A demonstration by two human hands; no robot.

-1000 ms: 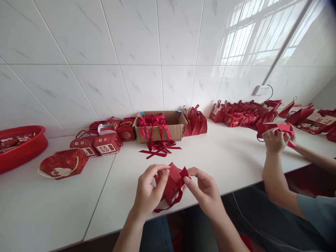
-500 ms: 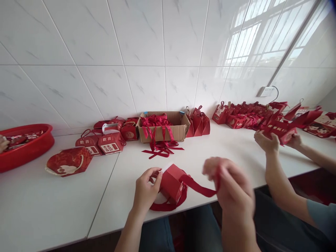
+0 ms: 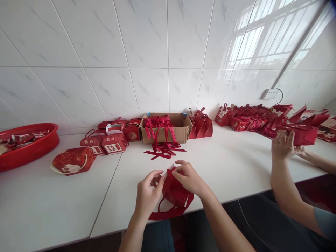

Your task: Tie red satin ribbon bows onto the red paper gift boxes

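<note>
A small red gift box [image 3: 172, 190] lies at the table's front edge, partly covered by my hands and by red ribbon. My left hand [image 3: 149, 192] pinches the box's far left edge, where a white flap shows, between thumb and fingers. My right hand [image 3: 190, 178] is closed at the top of the box, pressing the ribbon against it; its fingertips are close to those of my left hand. The loose red ribbon [image 3: 174, 212] curves around the near side of the box and along the table edge.
Behind stands a cardboard carton [image 3: 168, 136] of red ribbons. Red gift boxes [image 3: 114, 143] sit at left, near a red basin [image 3: 49, 141] of packets. More red boxes [image 3: 244, 122] line the wall at right. At right, a co-worker's hand [image 3: 283, 145] holds a red box.
My right hand has moved left, bringing the ribbon over the top of the box. My left hand stays on the box's edge. The co-worker's hands and box shifted right.
</note>
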